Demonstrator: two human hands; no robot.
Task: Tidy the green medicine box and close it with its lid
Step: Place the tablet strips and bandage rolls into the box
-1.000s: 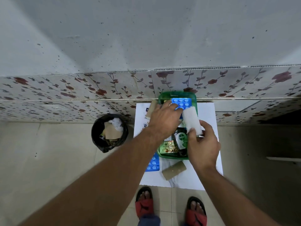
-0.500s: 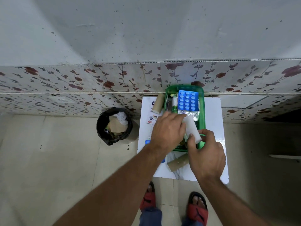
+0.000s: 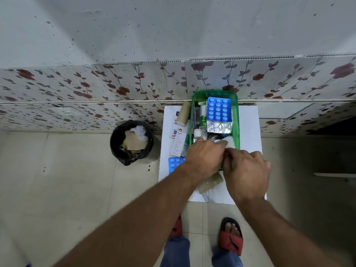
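White desk (image 3: 248,120) against the tiled wall; black waste bin (image 3: 131,143) on the floor off its left edge; green medicine box (image 3: 235,112), lidless, along the desk's far edge, holding a blue blister pack (image 3: 219,109); left hand (image 3: 204,158) and right hand (image 3: 247,174) meet over the box's near end, fingers curled together on a white roll (image 3: 230,143); cardboard tube (image 3: 183,114) touching the box's left wall.

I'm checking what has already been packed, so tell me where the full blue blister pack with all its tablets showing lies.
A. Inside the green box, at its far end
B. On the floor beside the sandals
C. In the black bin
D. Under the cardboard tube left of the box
A: the blue blister pack lies inside the green medicine box at the end nearest the wall, resting partly over a silver foil strip.
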